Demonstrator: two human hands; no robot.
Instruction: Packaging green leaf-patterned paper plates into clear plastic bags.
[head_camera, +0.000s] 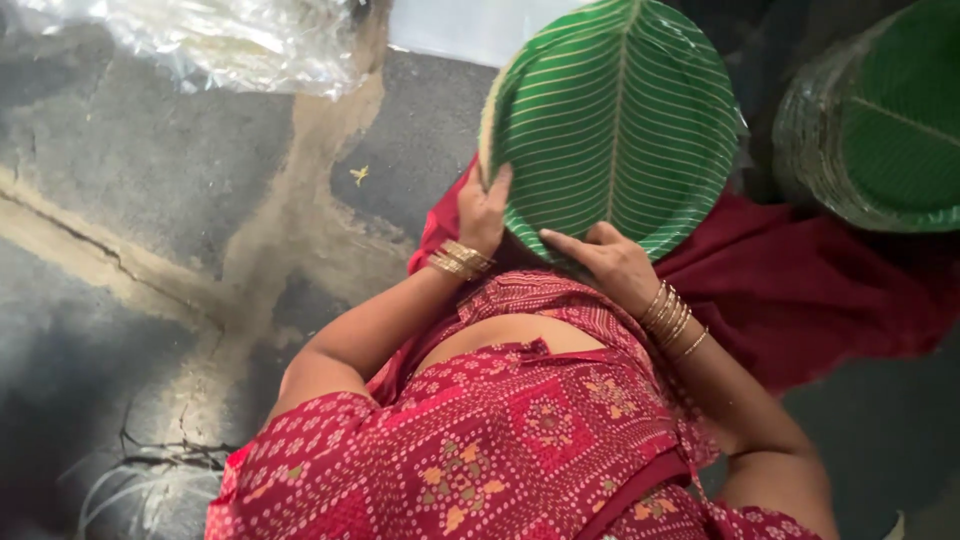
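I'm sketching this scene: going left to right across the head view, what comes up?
Clear plastic sheet → left hand → green leaf-patterned plate → right hand → wrapped stack of green plates.

Both arms bend inward, left hand (484, 208) upright with fingers extended, right hand (612, 262) palm-down, fingers curled.

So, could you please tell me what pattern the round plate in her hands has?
Head view: the round green plate carries a pale-lined leaf-vein pattern.

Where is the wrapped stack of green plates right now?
In the head view, the wrapped plate stack sits at the upper right edge, beside the red cloth and right of the green leaf-pattern plate that both hands hold.
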